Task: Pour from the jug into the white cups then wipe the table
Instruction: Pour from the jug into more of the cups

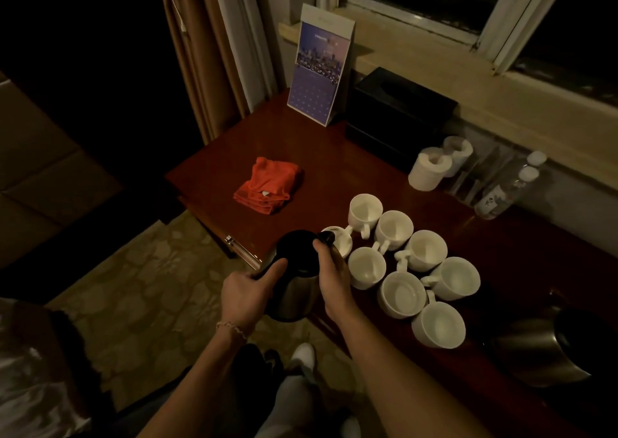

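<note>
1. Right now, head view (the only one): the person holds the jug (296, 278) with both hands, tilted so its spout sits over the nearest cup (337, 238) at the left end of the cluster.
2. Left hand (249, 285) is wrapped round the jug's handle side, thumb laid along the black top; fingers are curled on it, so it's gripping.
3. Right hand (331, 270) clasps the jug's body near the spout, fingers curled round it, steadying the tilt.
4. White cups (414, 267): eight in all, packed close, some touching, on the wooden table (214, 173) near its front edge. Too dark to tell if any hold liquid.
5. Red cloth (269, 186) lies folded, well apart from the cups, toward the table's left corner; wiping not yet begun.
6. Also there: calendar card (317, 69), black tissue box (398, 109), paper rolls (431, 171), water bottles (511, 190), a second metal jug (548, 347) at far right.
7. Risks, as a judgement: spout is partly hidden by the right hand, so aim is hard to check & a stream could miss the rim. Cups sit so tight that a bump could topple neighbours. The target cup is near the table edge, so overflow would run to the floor. Dim light makes fill level hard to read, prob. overfilling.
</note>
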`<state>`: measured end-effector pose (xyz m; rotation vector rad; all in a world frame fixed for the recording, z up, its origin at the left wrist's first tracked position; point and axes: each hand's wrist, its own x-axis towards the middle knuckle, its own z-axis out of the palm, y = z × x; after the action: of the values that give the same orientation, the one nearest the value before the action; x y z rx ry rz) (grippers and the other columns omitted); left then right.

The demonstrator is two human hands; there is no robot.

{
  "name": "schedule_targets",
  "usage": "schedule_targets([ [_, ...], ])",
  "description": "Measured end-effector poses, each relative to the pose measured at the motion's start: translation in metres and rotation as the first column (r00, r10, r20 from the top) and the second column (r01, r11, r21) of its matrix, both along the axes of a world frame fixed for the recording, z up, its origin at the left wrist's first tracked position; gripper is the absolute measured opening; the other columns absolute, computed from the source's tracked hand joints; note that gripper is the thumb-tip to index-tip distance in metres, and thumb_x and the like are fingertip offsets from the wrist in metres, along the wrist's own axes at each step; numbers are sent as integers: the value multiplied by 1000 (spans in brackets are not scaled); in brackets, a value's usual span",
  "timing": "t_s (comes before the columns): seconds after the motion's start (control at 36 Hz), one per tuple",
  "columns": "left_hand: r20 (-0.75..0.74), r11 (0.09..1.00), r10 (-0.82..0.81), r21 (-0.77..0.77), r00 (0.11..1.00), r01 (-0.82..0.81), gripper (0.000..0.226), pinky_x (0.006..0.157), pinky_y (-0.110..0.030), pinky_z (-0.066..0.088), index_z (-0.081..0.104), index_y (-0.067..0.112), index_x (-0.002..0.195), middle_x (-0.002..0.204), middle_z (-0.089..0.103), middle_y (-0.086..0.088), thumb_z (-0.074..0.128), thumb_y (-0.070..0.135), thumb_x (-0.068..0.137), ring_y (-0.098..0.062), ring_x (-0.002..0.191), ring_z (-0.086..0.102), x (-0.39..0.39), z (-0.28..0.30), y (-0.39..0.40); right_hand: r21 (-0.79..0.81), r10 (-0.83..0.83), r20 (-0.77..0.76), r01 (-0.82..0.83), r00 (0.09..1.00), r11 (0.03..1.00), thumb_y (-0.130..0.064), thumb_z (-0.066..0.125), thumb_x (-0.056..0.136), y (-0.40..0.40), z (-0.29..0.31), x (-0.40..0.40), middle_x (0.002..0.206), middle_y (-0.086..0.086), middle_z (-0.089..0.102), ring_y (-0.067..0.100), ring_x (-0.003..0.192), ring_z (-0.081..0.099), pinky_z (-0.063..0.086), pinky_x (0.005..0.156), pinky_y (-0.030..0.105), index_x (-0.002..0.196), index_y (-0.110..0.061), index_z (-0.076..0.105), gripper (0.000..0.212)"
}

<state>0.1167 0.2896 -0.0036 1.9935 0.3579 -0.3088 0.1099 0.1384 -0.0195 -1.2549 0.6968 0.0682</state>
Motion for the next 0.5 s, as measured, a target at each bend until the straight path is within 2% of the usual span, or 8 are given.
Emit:
schedule_targets([
  [0.06, 1, 1000, 5, -8, 1000, -5, 71, 50, -34, 31, 41, 20, 31, 36, 40, 4, 74, 68, 72, -15, 34, 35, -1, 0, 1, 0, -3, -3, 3, 1000, 1000, -48, 61, 95, 1, -1, 1, 122, -7, 68, 9, 110, 63, 49, 79, 25, 129, -31, 66, 37],
  [0.25, 0, 999, 28, -15, 1000, -28, 71, 53, -35, 34, 49, 21, 28, 36, 43, 4, 78, 61, 80, -16, 34, 38, -1, -4, 2, 9, 29, 7, -29, 1000, 1000, -46, 60, 98, 0, -3, 1, 122, -7, 67, 6, 109, 62, 48, 77, 23, 126, -32, 66, 32],
  [0.36, -2, 999, 31, -16, 1000, -31, 71, 53, -36, 33, 48, 21, 29, 36, 43, 4, 77, 62, 79, -18, 37, 39, -2, -3, 4, -24, 47, 3, -46, 999, 999, -46, 59, 98, 1, -4, 4, 117, -11, 65, 5, 107, 59, 47, 81, 26, 107, -42, 64, 11],
  [0.5, -9, 998, 55, -20, 998, -55, 69, 51, -33, 33, 48, 19, 34, 38, 47, 2, 79, 59, 79, -16, 37, 42, 0, 0, 4, -41, 64, -3, -64, 998, 997, -48, 59, 97, 1, -8, 5, 115, -14, 65, 8, 110, 59, 47, 91, 31, 103, -45, 64, 8],
])
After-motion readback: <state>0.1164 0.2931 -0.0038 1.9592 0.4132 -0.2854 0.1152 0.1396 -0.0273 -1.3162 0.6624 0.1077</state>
